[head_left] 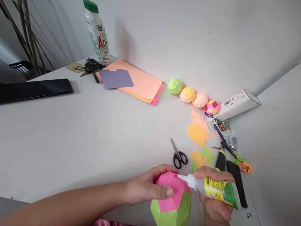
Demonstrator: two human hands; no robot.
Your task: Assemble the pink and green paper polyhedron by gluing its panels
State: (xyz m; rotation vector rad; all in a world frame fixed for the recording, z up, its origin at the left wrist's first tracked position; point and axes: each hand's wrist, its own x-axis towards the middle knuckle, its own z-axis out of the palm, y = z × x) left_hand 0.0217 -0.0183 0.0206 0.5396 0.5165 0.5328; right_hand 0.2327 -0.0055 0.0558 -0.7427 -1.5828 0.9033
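My left hand (155, 185) is closed around the upper side of a pink and green faceted paper ball (168, 202), its thumb lying across a pink face. In my right hand (216, 201) is a glue bottle (217, 190) with a yellow and green label, held tilted to the left. The white nozzle tip meets the edge of a pink paper flap near the top of the ball. The ball's lower part runs out of the frame. Black-handled scissors (179, 155) lie just beyond the ball, and cut paper pieces (197, 133) lie right of them.
Several small paper balls (187, 94) line the wall beside a white paper box (237, 105). Coloured sheets (138, 78), keys (91, 66) and a white bottle (97, 34) are at the back. Pens and a black-yellow cutter (220, 160) lie right; a long black object (35, 90) lies left.
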